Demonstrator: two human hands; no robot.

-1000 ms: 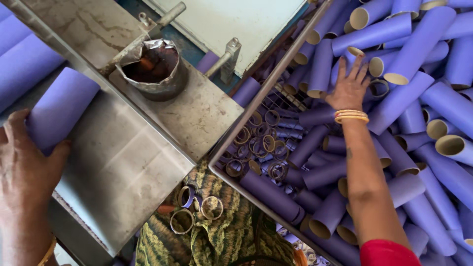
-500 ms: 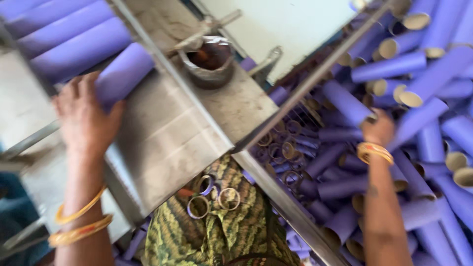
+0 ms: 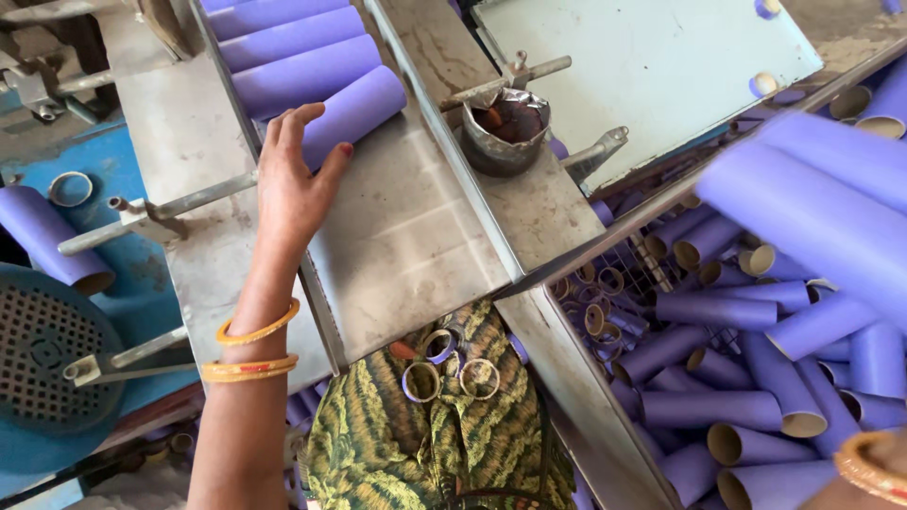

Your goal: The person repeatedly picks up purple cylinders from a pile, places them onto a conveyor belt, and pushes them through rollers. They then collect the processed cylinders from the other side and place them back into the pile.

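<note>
My left hand (image 3: 291, 189) lies with spread fingers against the near end of a purple cardboard tube (image 3: 357, 111) on the sloping metal tray (image 3: 406, 236). That tube is the lowest of several purple tubes (image 3: 283, 42) lined up side by side on the tray. At the right a large blurred purple tube (image 3: 812, 212) hangs lifted above the wire bin (image 3: 567, 368). Of my right hand only the bangled wrist (image 3: 874, 469) shows at the bottom right corner; its fingers are cut off by the frame edge.
The wire bin is full of loose purple tubes (image 3: 727, 411). A foil-lined cup (image 3: 503, 132) of brown paste sits on the metal ledge. Cut cardboard rings (image 3: 444, 364) lie on my patterned lap. A blue machine housing with a round grille (image 3: 47, 349) stands at the left.
My left hand has slid up the tray with the lowest tube. My right hand has come up out of the bin, and a tube now hangs close to the camera.
</note>
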